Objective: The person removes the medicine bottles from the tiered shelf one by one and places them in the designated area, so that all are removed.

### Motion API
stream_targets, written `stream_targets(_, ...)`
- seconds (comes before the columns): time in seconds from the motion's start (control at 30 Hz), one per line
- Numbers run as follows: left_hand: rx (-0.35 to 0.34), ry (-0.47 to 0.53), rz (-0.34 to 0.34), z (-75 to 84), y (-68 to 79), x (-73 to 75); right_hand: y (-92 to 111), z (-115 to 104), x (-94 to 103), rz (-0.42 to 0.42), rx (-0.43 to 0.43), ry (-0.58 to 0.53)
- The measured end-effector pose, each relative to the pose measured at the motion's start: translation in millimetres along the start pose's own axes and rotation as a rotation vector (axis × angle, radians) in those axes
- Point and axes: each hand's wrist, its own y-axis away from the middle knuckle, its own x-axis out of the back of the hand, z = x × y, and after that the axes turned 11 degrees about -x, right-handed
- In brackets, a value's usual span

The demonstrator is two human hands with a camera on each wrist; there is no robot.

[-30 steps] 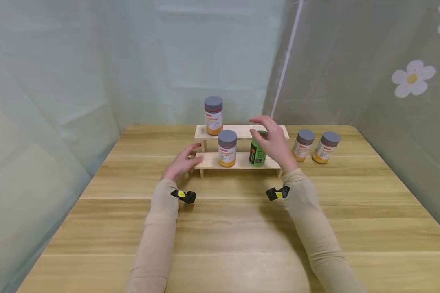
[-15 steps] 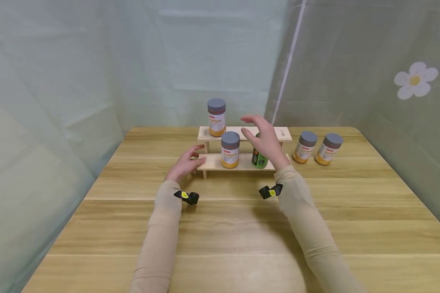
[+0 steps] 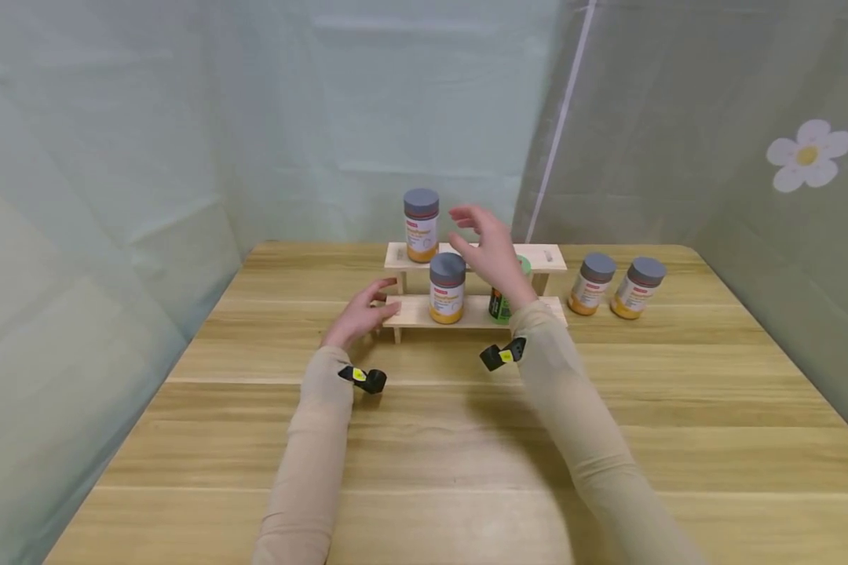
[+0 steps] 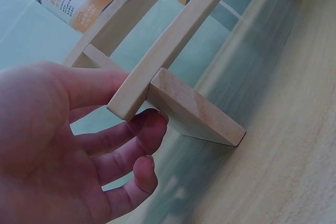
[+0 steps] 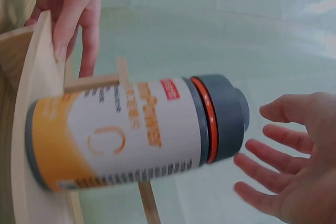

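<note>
A two-step wooden rack [image 3: 477, 311] stands on the table. My left hand [image 3: 356, 315] grips the left end of its lower board, thumb on top and fingers curled beneath, as the left wrist view shows. On the upper step, at the left, stands a supplement bottle [image 3: 421, 227] with a grey lid. Another such bottle [image 3: 447, 290] stands on the lower step, large in the right wrist view. Beside it is a green container [image 3: 498, 306], partly hidden by my right arm. My right hand [image 3: 487, 251] hovers above the lower step, fingers loosely bent, holding nothing and apart from the bottles.
Two more grey-lidded bottles [image 3: 591, 284] stand upright on the wooden table [image 3: 424, 455], right of the rack. A pale curtain [image 3: 424, 102] hangs behind the table and along its sides. Each wrist carries a small black camera [image 3: 503, 355].
My right hand has moved left, from over the green container toward the two bottles on the rack. The left hand has kept its place at the rack's end.
</note>
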Motion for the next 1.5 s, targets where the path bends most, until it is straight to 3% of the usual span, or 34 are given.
stream_targets(0.17,0.019,0.011,-0.02,21.9,9.2,-1.0,-9.0,-5.1,-7.2,-0.022,-0.068,-0.084)
stream_targets(0.4,-0.023,-0.029,0.006,-2.9,-2.2,-3.5,-18.1,-11.0,-13.1,-0.028,-0.122,-0.064)
stream_targets(0.6,-0.016,-0.025,0.001,-2.9,-2.1,-5.9,-26.1,-11.1,-16.2,-0.077,-0.184,-0.02)
stream_targets(1.03,-0.014,-0.03,0.019,-5.9,-2.4,-3.4,-42.5,-16.1,-24.9,-0.189,-0.301,-0.167)
stream_targets(1.3,-0.012,-0.041,0.017,-2.7,-4.0,-4.7,-46.9,-12.3,-24.9,-0.186,-0.314,-0.19)
stream_targets(1.5,-0.002,-0.044,0.026,-1.2,-4.8,-4.7,-50.8,-11.7,-26.9,-0.203,-0.324,-0.136)
